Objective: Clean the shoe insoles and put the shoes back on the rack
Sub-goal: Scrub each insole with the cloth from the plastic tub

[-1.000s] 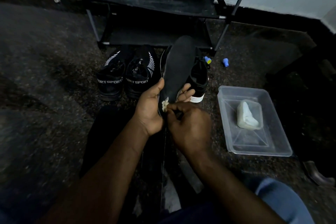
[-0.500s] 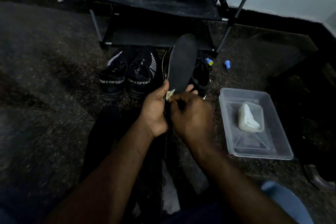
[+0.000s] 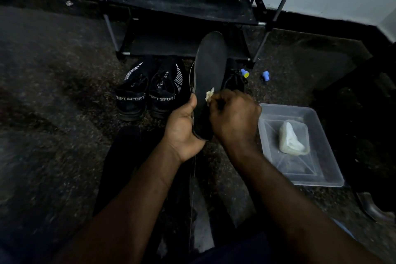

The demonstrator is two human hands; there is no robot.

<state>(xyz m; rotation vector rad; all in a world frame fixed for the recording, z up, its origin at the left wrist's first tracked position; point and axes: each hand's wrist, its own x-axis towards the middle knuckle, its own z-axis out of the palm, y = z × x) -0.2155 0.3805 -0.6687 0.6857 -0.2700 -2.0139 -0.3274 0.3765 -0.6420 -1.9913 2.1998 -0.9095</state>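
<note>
Black shoe rack [image 3: 182, 4] against the wall, both visible shelves bare. Clear plastic tub [image 3: 325, 181] on the floor to the right, with a pale soft pack [image 3: 293, 139] inside. Pair of black SPORT shoes [image 3: 150, 94] on the floor just in front of the rack. Black insole [image 3: 211, 64] held upright over the floor, its toe end overlapping the lower shelf. Left hand [image 3: 182, 126] grasps the insole's heel end. Right hand [image 3: 234, 113] is clenched around a small pale wad [image 3: 209, 94], pressed to the insole face. Two small blue caps [image 3: 265, 75] lie on the floor near the rack's right leg.
</note>
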